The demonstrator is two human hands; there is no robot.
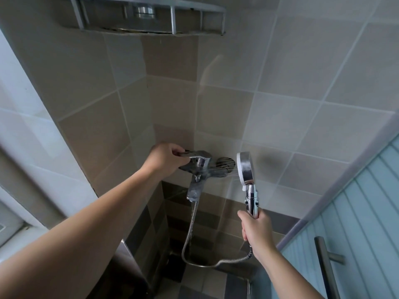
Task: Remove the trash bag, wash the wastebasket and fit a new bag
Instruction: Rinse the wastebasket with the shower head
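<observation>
Two bare forearms extend from the bottom of the frame, uncovered to the edge of view; no sleeve, watch, ring or glove shows; the left hand [165, 157] and right hand [255, 228] are bare, with short, unpainted nails where visible.

Large square wall tiles [291, 67] in beige and pale grey are covering the corner of the shower area, with pale grout lines running between them. Darker brown and grey tiles [218, 214] are forming a band lower down in the corner. A metal corner shelf [151, 18] is hanging high on the wall. A frosted, ribbed glass door [367, 212] with a metal bar handle [326, 264] is standing at the right edge. A white frame [19, 160] is running along the left. Soft, even light is falling across the upper wall.
</observation>
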